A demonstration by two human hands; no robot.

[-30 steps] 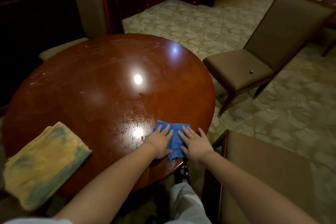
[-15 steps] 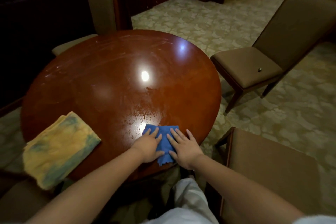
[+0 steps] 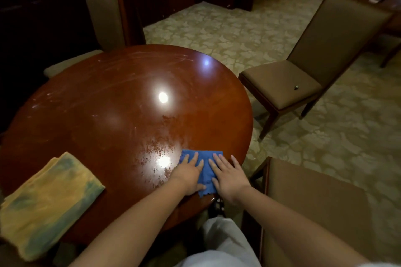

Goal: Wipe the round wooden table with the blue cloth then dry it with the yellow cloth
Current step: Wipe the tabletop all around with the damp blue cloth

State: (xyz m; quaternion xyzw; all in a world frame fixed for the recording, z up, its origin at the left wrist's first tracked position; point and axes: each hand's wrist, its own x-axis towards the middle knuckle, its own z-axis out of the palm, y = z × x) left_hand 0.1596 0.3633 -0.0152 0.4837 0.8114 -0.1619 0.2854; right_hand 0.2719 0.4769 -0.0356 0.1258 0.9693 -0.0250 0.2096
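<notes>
Pressing flat, your left hand (image 3: 187, 174) and right hand (image 3: 227, 176) pin the blue cloth (image 3: 205, 166), fingers spread. Unwiped worktop (image 3: 108, 104) lies beyond and left of it.

Both hands, left hand (image 3: 188, 176) and right hand (image 3: 229, 178), lie side by side on the small cloth (image 3: 204, 161) at the table's (image 3: 108, 104) near right edge; the folded cloth (image 3: 46, 204) lies near left; chairs (image 3: 293, 84) stand behind and right
</notes>
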